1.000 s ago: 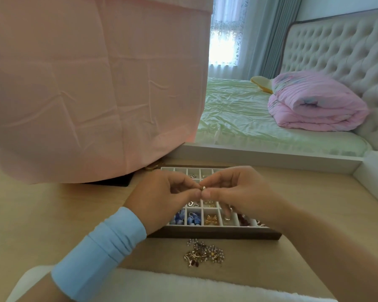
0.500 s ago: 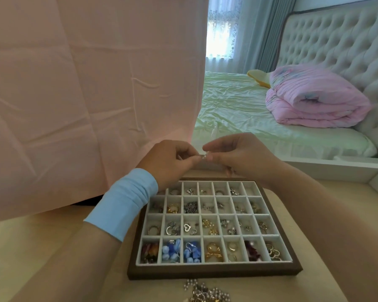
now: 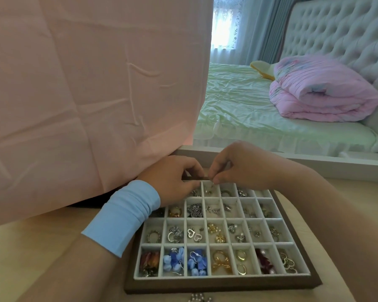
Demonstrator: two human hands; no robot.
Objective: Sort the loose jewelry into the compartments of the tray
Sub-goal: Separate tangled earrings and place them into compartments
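A dark-framed tray [image 3: 223, 286] with white compartments lies on the table, holding earrings, rings and blue bead pieces. My left hand [image 3: 172, 178], with a light blue cuff on the wrist, and my right hand [image 3: 240, 165] meet over the tray's far row. Their fingertips pinch a tiny piece of jewelry [image 3: 210, 178] between them, too small to make out. The left hand covers the far left compartments. A small pile of loose jewelry [image 3: 200, 298] peeks in at the bottom edge, just in front of the tray.
A pink cloth [image 3: 92, 88] hangs over something at the left, down to the table. Behind the table's raised white rim [image 3: 336, 163] is a bed with a green sheet and a folded pink quilt [image 3: 321, 90].
The view has tilted down, so the whole tray shows. Both hands, still pinching the tiny piece, have come down from above the tray to its far row.
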